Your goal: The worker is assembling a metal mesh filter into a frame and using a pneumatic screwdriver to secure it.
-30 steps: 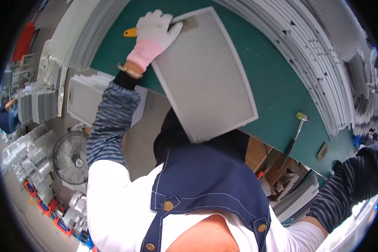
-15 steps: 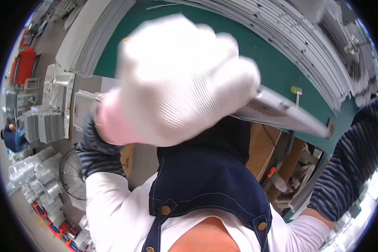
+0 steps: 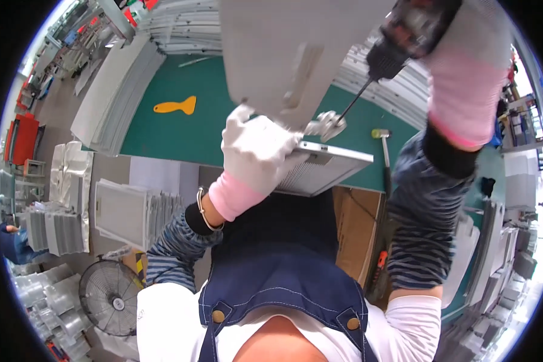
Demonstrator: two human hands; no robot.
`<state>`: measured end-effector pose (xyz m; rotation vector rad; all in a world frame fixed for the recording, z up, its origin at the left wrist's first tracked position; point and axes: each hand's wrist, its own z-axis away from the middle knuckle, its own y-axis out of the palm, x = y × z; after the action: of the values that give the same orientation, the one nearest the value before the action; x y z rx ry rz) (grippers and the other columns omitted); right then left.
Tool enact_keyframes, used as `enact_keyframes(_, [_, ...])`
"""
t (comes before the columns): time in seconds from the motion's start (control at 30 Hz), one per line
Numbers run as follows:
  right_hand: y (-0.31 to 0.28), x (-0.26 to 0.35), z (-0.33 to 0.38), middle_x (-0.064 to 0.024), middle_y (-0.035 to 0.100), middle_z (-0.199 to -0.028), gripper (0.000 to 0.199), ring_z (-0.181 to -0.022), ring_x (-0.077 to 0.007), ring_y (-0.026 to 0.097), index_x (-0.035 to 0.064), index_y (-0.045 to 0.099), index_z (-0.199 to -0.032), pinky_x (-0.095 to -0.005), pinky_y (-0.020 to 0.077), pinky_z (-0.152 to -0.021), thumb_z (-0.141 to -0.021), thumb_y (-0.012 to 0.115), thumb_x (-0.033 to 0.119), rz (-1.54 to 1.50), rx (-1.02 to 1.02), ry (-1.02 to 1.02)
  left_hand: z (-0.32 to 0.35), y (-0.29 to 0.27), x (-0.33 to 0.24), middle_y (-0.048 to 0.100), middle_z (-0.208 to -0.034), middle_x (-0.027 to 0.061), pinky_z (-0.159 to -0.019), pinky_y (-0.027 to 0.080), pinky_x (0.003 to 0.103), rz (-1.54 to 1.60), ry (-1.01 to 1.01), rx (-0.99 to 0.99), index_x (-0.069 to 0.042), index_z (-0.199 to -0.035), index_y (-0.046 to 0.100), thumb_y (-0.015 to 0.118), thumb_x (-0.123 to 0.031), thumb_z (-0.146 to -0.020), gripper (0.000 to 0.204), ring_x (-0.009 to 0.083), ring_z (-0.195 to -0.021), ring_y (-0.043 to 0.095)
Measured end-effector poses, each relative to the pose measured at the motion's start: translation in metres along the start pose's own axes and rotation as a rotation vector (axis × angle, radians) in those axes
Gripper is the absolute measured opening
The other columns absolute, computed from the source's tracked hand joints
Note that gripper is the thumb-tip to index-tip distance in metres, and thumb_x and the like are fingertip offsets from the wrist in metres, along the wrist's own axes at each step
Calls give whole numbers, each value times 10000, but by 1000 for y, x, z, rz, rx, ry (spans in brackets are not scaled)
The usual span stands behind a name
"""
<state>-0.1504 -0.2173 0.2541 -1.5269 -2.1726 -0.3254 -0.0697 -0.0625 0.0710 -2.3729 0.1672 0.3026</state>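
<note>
Over the near edge of the green table (image 3: 208, 142), whose left part has bare room, one mesh panel (image 3: 329, 173) tilts, held in the curled fingers of the left hand (image 3: 259, 145). Above the table's right side, the right hand (image 3: 473, 45) grips one power driver (image 3: 387, 60). On the table: one hammer (image 3: 385, 148), right; one yellow scraper (image 3: 178, 107), left.

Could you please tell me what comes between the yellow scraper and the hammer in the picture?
In the head view, between the scraper and hammer come the left hand, the lower end of a grey piece and a small silvery metal part.
</note>
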Motion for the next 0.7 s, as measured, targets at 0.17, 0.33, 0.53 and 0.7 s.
enact_keyframes(0.17, [14,22,6,-29,585,-691,275,-581,-109,558,46,646,-898,-237,440,-551,-848,652,317,-191,-40,397,2,0,0,637,-596,19,-544,451,312,-27,-6,57,-114,-778,732,819,-305,-672,236,164,-529,618])
enact_keyframes(0.33, [16,15,1,-12,575,-733,267,-600,-106,553,37,641,-945,-240,434,-564,-865,648,291,-221,-58,197,5,18,6,611,-624,-53,-704,401,373,18,-36,-46,-219,-794,739,821,-333,-580,256,166,-651,592])
enact_keyframes(0.53, [-3,-14,8,-12,613,-814,237,-693,-127,593,9,588,-1043,-262,473,-642,-892,612,189,232,23,57,4,24,10,625,-655,-37,-711,431,396,23,-12,-69,-221,-851,752,813,-341,-589,294,198,-657,595])
enact_keyframes(0.7, [-8,-74,43,-37,676,-965,313,-837,-155,654,-14,549,-1230,-270,525,-722,-957,539,139,110,215,-192,11,36,13,658,-918,38,-730,461,415,162,-47,-115,-220,-962,738,799,-335,-622,364,282,-845,594])
